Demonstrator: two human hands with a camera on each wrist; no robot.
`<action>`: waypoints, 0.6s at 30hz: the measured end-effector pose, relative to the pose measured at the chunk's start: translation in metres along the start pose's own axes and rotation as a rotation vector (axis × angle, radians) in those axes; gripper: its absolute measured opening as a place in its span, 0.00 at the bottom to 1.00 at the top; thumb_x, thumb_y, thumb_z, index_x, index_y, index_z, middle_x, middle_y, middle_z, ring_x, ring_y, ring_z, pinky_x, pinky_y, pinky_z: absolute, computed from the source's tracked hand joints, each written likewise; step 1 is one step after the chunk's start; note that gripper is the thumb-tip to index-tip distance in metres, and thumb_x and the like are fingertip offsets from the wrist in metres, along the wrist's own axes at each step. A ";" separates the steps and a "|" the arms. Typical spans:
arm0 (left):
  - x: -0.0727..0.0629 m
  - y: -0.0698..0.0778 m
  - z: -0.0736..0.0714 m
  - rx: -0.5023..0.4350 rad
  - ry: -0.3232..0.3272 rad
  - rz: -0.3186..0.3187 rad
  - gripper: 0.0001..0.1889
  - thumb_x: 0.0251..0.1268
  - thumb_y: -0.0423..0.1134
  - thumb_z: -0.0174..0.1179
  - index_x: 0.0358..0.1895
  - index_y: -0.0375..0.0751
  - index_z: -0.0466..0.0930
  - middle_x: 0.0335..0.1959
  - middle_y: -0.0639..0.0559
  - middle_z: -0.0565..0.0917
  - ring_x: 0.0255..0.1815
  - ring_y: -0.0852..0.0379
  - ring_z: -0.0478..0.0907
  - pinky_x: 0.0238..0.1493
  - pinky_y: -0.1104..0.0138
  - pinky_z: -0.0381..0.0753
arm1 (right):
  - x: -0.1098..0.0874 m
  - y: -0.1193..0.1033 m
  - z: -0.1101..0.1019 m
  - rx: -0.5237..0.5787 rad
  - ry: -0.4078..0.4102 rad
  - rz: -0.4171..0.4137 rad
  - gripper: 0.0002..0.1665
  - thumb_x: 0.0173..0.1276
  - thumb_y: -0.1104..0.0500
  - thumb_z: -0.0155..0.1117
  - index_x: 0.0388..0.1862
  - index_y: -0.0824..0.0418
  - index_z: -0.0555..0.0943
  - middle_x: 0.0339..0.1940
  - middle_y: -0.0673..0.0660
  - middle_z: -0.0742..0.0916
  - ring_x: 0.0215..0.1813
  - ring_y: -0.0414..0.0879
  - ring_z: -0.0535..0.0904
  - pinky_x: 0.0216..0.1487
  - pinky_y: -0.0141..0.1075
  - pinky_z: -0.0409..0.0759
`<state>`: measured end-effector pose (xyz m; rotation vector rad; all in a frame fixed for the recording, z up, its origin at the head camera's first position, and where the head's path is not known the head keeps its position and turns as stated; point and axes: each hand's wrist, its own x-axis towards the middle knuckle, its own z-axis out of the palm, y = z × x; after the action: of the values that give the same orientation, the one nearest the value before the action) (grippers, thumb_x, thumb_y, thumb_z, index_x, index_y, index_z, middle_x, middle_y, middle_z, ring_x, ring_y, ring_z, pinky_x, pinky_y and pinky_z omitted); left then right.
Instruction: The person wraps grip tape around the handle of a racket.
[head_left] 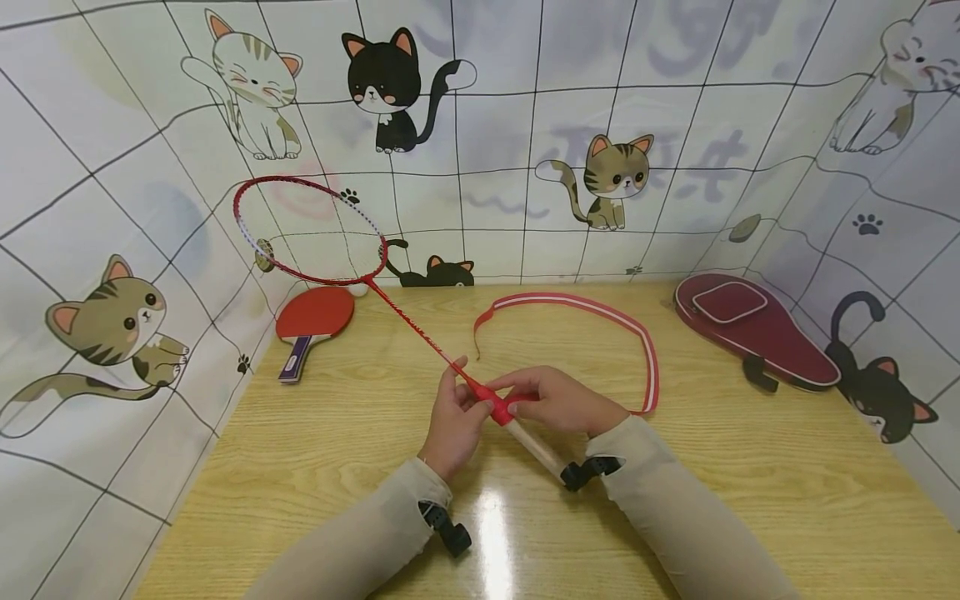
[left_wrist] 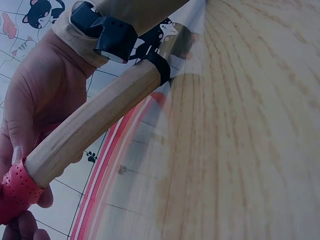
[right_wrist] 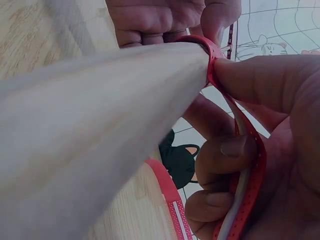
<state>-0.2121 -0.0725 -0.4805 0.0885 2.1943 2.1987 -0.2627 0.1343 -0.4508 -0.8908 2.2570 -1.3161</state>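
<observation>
A badminton racket (head_left: 412, 323) slants across the table, its red head at the upper left and its bare wooden handle (head_left: 534, 443) toward me. My left hand (head_left: 456, 421) grips it where shaft and handle meet, with the thumb on the red wrapped part. A perforated red grip tape (right_wrist: 212, 57) goes round the upper end of the wood. My right hand (head_left: 558, 398) pinches this tape close to the handle, and the tape runs on through its curled fingers (right_wrist: 227, 155). The tape's loose length (head_left: 651, 367), with a white stripe, curves over the table behind.
At the left back lies a red table tennis bat (head_left: 315, 312), with a white ball (head_left: 358, 290) partly hidden behind the racket. A dark red bat-shaped case (head_left: 750, 329) lies at the right back. Cat-patterned walls (head_left: 495, 192) border the wooden table (head_left: 300, 467).
</observation>
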 end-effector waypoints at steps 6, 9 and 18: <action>-0.001 0.000 0.000 0.026 -0.009 -0.014 0.40 0.72 0.29 0.58 0.83 0.51 0.52 0.54 0.37 0.83 0.51 0.50 0.83 0.58 0.61 0.82 | 0.000 0.002 0.001 -0.019 0.030 -0.011 0.25 0.73 0.66 0.68 0.67 0.49 0.84 0.41 0.51 0.90 0.40 0.47 0.82 0.41 0.36 0.81; -0.001 0.001 0.001 0.055 -0.013 -0.015 0.40 0.73 0.33 0.61 0.83 0.53 0.51 0.51 0.40 0.83 0.47 0.51 0.83 0.54 0.62 0.82 | 0.000 0.000 0.001 -0.019 0.036 -0.010 0.25 0.73 0.65 0.69 0.66 0.50 0.84 0.40 0.51 0.90 0.38 0.47 0.81 0.39 0.35 0.80; -0.001 0.001 0.001 0.105 -0.020 -0.014 0.42 0.74 0.37 0.65 0.83 0.52 0.50 0.47 0.42 0.83 0.42 0.53 0.83 0.46 0.65 0.82 | -0.001 -0.003 0.001 -0.049 0.046 -0.022 0.24 0.71 0.65 0.72 0.64 0.50 0.86 0.39 0.50 0.90 0.37 0.46 0.80 0.37 0.35 0.78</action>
<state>-0.2109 -0.0718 -0.4793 0.0969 2.2917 2.0651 -0.2610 0.1334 -0.4486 -0.9137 2.3304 -1.3087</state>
